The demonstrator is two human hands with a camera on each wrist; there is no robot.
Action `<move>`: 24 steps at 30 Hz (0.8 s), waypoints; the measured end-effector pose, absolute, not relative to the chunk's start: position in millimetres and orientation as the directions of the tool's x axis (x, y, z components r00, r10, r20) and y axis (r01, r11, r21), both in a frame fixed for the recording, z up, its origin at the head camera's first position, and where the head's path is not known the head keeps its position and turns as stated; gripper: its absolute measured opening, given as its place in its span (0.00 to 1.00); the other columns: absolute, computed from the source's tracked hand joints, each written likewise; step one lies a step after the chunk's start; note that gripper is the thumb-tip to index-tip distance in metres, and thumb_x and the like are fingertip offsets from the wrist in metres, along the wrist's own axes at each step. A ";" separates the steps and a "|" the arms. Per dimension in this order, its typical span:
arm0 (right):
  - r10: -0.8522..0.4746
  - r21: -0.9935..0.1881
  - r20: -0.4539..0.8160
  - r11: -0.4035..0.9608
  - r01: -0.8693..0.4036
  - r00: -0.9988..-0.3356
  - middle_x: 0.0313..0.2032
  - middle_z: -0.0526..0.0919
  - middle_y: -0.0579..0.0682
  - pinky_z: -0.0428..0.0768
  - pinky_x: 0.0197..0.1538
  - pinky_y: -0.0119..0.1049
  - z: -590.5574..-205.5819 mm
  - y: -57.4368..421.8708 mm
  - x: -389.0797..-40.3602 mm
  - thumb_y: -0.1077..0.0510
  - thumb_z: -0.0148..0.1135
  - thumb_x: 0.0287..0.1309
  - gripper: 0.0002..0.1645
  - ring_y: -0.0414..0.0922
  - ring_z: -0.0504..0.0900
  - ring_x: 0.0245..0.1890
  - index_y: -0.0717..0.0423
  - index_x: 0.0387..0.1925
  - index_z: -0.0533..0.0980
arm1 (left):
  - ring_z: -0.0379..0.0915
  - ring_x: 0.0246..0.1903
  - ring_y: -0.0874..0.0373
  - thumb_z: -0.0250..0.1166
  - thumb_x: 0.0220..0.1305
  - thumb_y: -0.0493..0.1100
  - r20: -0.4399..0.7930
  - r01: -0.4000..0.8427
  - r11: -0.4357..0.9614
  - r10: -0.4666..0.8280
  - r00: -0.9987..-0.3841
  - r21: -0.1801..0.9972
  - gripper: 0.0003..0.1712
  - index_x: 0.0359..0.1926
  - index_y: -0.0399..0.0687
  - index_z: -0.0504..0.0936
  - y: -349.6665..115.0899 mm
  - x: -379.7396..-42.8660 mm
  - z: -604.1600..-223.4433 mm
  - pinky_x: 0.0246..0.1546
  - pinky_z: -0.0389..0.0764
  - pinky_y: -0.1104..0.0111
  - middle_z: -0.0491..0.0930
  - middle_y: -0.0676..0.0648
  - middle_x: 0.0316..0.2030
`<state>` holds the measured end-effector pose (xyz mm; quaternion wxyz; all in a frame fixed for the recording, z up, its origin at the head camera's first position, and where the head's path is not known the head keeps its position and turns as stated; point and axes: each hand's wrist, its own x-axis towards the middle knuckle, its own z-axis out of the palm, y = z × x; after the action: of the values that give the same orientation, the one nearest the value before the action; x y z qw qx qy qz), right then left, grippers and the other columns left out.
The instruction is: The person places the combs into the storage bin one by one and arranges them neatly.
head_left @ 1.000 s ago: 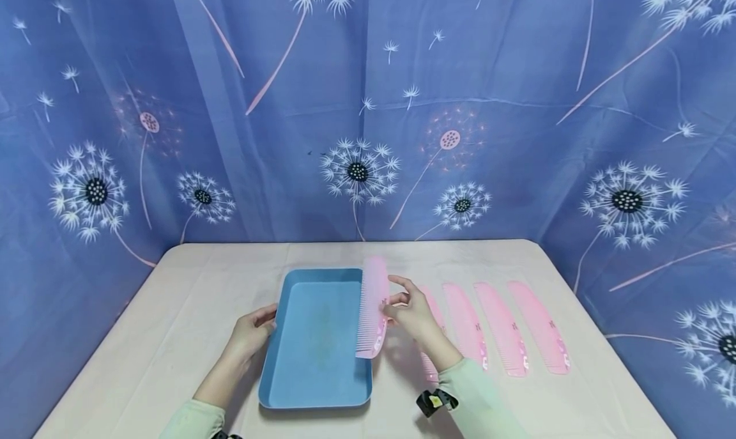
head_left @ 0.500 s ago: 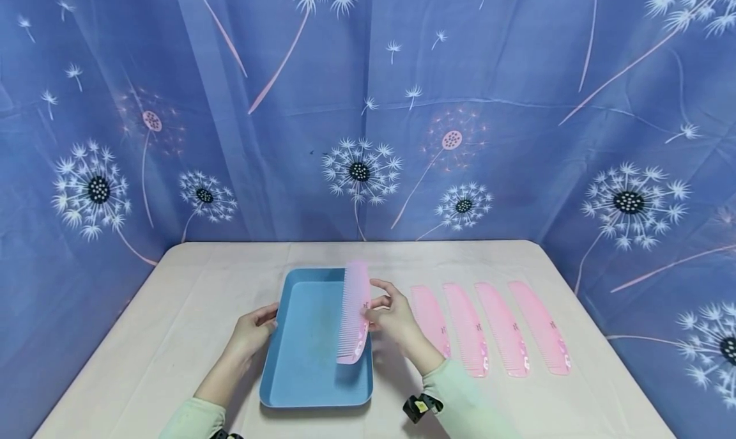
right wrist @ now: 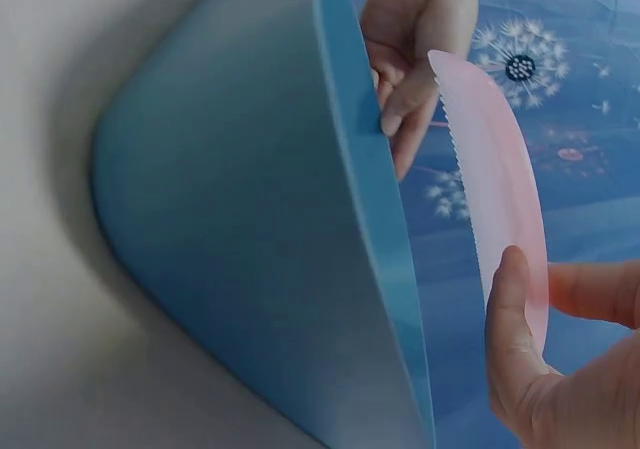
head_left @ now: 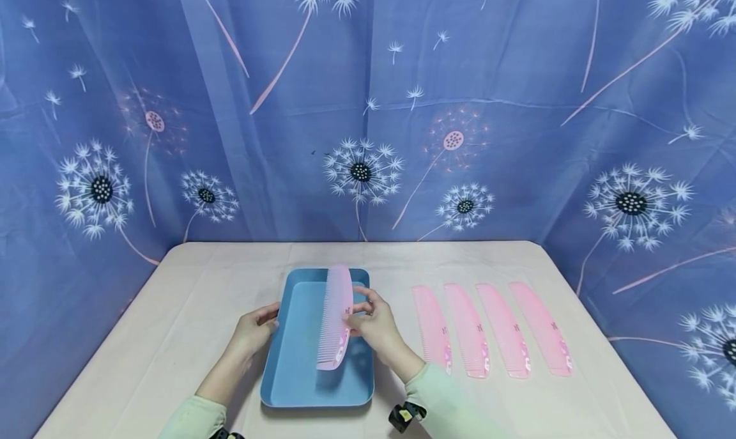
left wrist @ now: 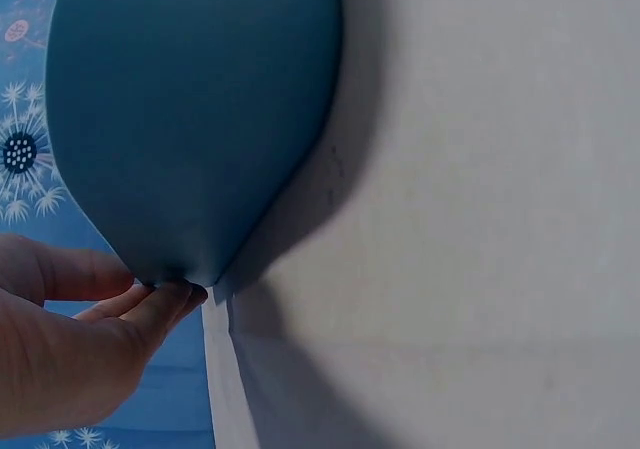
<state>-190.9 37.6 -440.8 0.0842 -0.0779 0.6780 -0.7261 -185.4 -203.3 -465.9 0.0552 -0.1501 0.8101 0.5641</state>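
My right hand [head_left: 375, 324] pinches a pink comb [head_left: 338, 317] by its spine, thumb on one face and fingers on the other. The comb hangs tilted over the blue tray [head_left: 293, 388], its teeth toward the left. In the right wrist view, thumb and fingers grip the comb [right wrist: 495, 159] above the tray's rim [right wrist: 365, 199]. At the tray's left side, my left hand [head_left: 253, 333] holds the rim, its thumb over the edge. The left wrist view shows the fingers [left wrist: 150, 314] of that hand against the tray's wall [left wrist: 190, 139].
Several more pink combs lie in a row right of the tray, the nearest comb [head_left: 432, 327] and the farthest comb [head_left: 540, 327] among them. A pale cloth covers the table [head_left: 218, 273]. Behind it hangs a blue dandelion-print curtain [head_left: 276, 170].
My right hand has carried the comb leftward, from the tray's right edge to over its middle. The left hand stays on the rim.
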 end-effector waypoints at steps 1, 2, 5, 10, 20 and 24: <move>-0.225 -0.998 -0.003 -0.063 0.018 -0.974 0.38 0.80 0.65 0.86 0.32 0.39 -441.9 35.5 -190.7 0.73 0.61 0.52 0.38 0.44 0.84 0.29 0.68 0.66 0.61 | 0.62 0.63 0.35 0.50 0.66 0.29 -0.256 -0.303 0.320 -0.179 -0.950 0.898 0.26 0.65 0.31 0.66 -203.3 -185.3 -465.9 0.61 0.69 0.50 0.67 0.29 0.63; -0.221 -0.998 -0.008 -0.056 0.021 -0.975 0.38 0.80 0.65 0.86 0.32 0.39 -442.4 33.5 -190.2 0.73 0.61 0.53 0.37 0.44 0.84 0.30 0.67 0.66 0.62 | 0.62 0.63 0.35 0.50 0.66 0.29 -0.255 -0.301 0.319 -0.178 -0.950 0.899 0.26 0.65 0.31 0.66 -203.5 -185.2 -466.1 0.61 0.69 0.50 0.67 0.29 0.63; -0.211 -0.999 -0.008 -0.036 0.016 -0.977 0.38 0.80 0.64 0.86 0.32 0.40 -446.2 27.6 -191.3 0.74 0.61 0.53 0.37 0.44 0.84 0.29 0.67 0.65 0.63 | 0.62 0.63 0.35 0.50 0.66 0.28 -0.249 -0.293 0.320 -0.172 -0.953 0.901 0.26 0.65 0.31 0.65 -204.1 -185.3 -466.9 0.62 0.68 0.50 0.66 0.29 0.63; -0.202 -1.000 -0.017 -0.018 0.022 -0.979 0.38 0.81 0.64 0.86 0.31 0.40 -451.5 18.1 -192.4 0.74 0.61 0.52 0.37 0.45 0.84 0.29 0.68 0.65 0.63 | 0.62 0.63 0.34 0.50 0.66 0.29 -0.241 -0.286 0.320 -0.171 -0.955 0.903 0.26 0.65 0.31 0.65 -203.9 -185.4 -467.5 0.62 0.68 0.49 0.66 0.28 0.63; -0.202 -0.998 -0.037 -0.049 0.048 -0.979 0.35 0.81 0.62 0.86 0.31 0.41 -456.4 4.2 -189.3 0.76 0.61 0.51 0.36 0.47 0.84 0.28 0.70 0.63 0.63 | 0.62 0.63 0.35 0.50 0.66 0.29 -0.249 -0.297 0.313 -0.184 -0.951 0.902 0.26 0.65 0.31 0.66 -202.9 -185.6 -468.3 0.61 0.69 0.50 0.66 0.29 0.63; -0.208 -0.997 -0.045 -0.059 0.059 -0.977 0.36 0.80 0.66 0.86 0.30 0.42 -460.7 0.3 -189.8 0.78 0.60 0.49 0.37 0.50 0.84 0.28 0.73 0.63 0.61 | 0.63 0.63 0.35 0.50 0.65 0.28 -0.234 -0.280 0.307 -0.179 -0.956 0.910 0.26 0.65 0.30 0.66 -203.4 -185.5 -469.0 0.61 0.69 0.50 0.67 0.28 0.62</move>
<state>-189.8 0.3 -460.7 0.0917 -0.0548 0.6796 -0.7258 -185.5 -203.4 -469.0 0.0442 -0.1424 0.8071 0.5713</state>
